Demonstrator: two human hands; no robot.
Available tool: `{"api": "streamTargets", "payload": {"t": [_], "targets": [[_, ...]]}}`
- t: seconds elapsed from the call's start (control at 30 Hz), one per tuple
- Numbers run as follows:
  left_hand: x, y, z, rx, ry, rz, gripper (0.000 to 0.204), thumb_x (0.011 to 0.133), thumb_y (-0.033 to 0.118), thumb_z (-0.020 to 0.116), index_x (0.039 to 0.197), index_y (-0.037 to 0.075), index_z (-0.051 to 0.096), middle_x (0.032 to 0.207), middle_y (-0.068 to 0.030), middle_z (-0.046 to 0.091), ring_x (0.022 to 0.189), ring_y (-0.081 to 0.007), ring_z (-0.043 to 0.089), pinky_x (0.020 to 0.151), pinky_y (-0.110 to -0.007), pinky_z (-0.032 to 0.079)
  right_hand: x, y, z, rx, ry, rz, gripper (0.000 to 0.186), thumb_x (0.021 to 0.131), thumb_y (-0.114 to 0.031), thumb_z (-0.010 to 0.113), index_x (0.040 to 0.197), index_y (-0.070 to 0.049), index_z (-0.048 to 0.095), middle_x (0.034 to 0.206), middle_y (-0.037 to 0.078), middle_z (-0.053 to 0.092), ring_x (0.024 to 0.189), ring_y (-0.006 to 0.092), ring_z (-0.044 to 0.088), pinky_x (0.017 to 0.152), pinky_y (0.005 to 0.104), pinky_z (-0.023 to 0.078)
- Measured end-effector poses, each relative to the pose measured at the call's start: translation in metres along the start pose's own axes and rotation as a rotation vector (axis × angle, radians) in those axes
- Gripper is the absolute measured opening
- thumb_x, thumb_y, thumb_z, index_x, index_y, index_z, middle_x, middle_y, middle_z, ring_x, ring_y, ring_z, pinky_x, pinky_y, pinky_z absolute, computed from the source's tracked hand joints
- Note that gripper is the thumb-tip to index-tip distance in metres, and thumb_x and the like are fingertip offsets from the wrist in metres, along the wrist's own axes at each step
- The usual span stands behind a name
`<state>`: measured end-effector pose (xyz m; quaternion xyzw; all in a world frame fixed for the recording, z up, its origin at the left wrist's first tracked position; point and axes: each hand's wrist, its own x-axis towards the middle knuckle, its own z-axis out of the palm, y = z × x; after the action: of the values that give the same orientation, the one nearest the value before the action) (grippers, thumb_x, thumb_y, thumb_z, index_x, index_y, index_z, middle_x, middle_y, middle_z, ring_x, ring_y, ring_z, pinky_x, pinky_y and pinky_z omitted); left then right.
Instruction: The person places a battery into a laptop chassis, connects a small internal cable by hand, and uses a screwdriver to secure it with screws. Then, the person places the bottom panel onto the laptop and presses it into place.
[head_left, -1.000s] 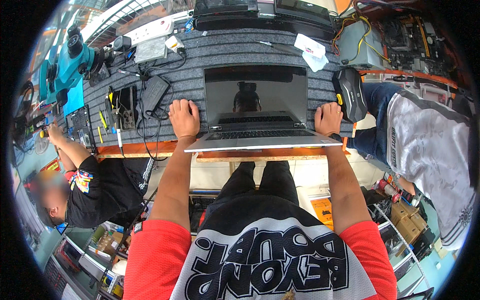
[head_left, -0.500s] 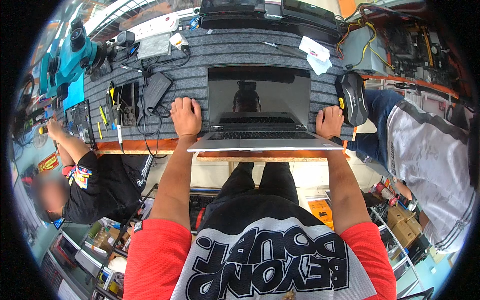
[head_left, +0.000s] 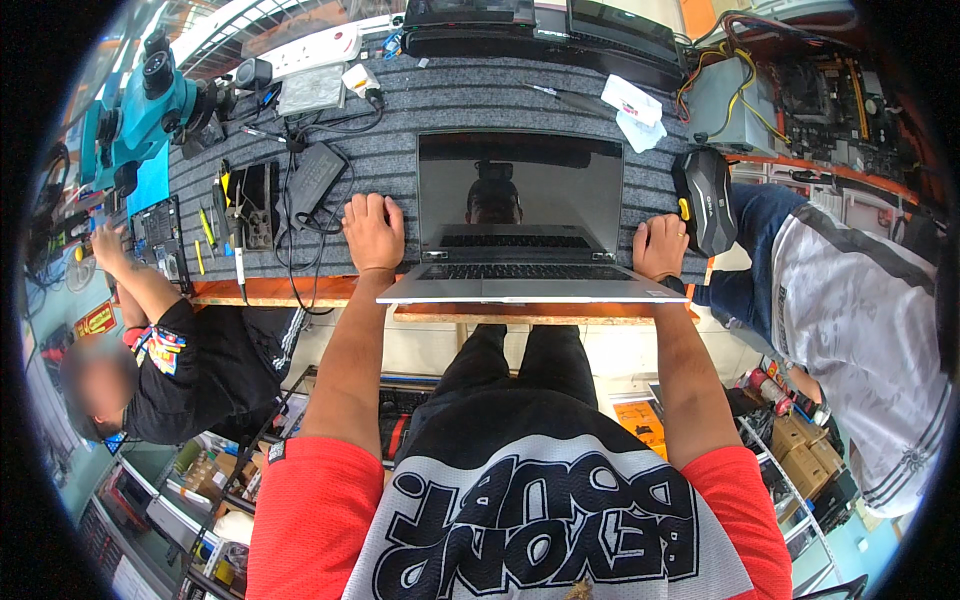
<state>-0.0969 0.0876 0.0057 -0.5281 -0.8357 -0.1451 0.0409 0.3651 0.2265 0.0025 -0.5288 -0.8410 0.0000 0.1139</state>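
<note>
An open silver laptop (head_left: 530,285) stands in front of me at the table's near edge. Its dark screen (head_left: 519,190) is upright and reflects a head with something worn on it. To the left of the laptop, my left hand (head_left: 373,230) rests palm down on the grey striped mat (head_left: 480,95), fingers laid out and holding nothing. My right hand (head_left: 660,246) lies likewise just right of the laptop, a ring on one finger, also without anything in it. A black rounded case (head_left: 708,203) with a yellow tab sits close beside it.
Left of my hand are a black power adapter (head_left: 319,178) with looped cables, hand tools (head_left: 238,225) and a teal microscope (head_left: 150,115). A co-worker (head_left: 190,370) works at far left; another person (head_left: 850,290) stands at right. A metal power supply box (head_left: 735,95) is at the back right.
My hands and the laptop keep their places, apart from a slight shift of the whole view. The co-worker's hand at the left has moved a little.
</note>
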Motion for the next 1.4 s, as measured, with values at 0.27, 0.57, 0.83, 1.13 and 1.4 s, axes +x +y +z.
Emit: {"api": "streamTargets", "payload": {"t": [0.27,0.57,0.83,1.13,1.4], "targets": [[0.0007,0.0021,-0.0017,-0.012,-0.003,-0.005,0.016,0.097,0.022,0.062,0.089,0.011,0.054,0.093,-0.0098,0.053,0.093,-0.0324,0.056,0.080,-0.048,0.045,-0.0012,0.0013,0.0013,0.011,-0.001,0.000,0.018,0.094,-0.026,0.060,0.096,-0.008,0.057,0.102,0.014,0.052,0.099,0.0362,0.053,0.082,0.0508,0.041],[0.0007,0.0009,-0.0012,-0.008,-0.013,-0.003,0.017,0.097,0.022,0.062,0.089,0.010,0.054,0.094,-0.0109,0.053,0.094,-0.0330,0.056,0.080,-0.048,0.045,-0.0017,0.0012,0.0002,-0.003,0.002,-0.007,0.018,0.094,-0.026,0.060,0.096,-0.008,0.057,0.101,0.014,0.052,0.098,0.0364,0.053,0.082,0.0507,0.041],[0.0001,0.0018,-0.0009,-0.020,-0.005,-0.010,0.017,0.098,0.022,0.062,0.089,0.009,0.054,0.094,-0.0119,0.053,0.094,-0.0346,0.056,0.080,-0.049,0.045,-0.0015,0.0018,0.0016,0.003,0.001,-0.002,0.018,0.093,-0.025,0.060,0.096,-0.008,0.056,0.101,0.014,0.052,0.098,0.0363,0.053,0.081,0.0510,0.041],[-0.0008,-0.0003,0.0005,0.006,-0.022,-0.019,0.017,0.097,0.023,0.062,0.090,0.010,0.055,0.096,-0.0107,0.053,0.096,-0.0331,0.057,0.082,-0.049,0.046,-0.0006,0.0007,0.0000,0.016,0.009,-0.006,0.018,0.093,-0.025,0.060,0.097,-0.008,0.057,0.101,0.014,0.052,0.098,0.0363,0.053,0.083,0.0512,0.041],[-0.0003,0.0010,-0.0007,0.003,-0.032,-0.023,0.017,0.097,0.023,0.062,0.089,0.010,0.055,0.096,-0.0105,0.053,0.096,-0.0329,0.056,0.082,-0.049,0.046,-0.0019,0.0022,0.0008,0.004,-0.018,0.009,0.018,0.094,-0.026,0.060,0.097,-0.008,0.057,0.103,0.014,0.052,0.100,0.0362,0.052,0.084,0.0513,0.041]]}}
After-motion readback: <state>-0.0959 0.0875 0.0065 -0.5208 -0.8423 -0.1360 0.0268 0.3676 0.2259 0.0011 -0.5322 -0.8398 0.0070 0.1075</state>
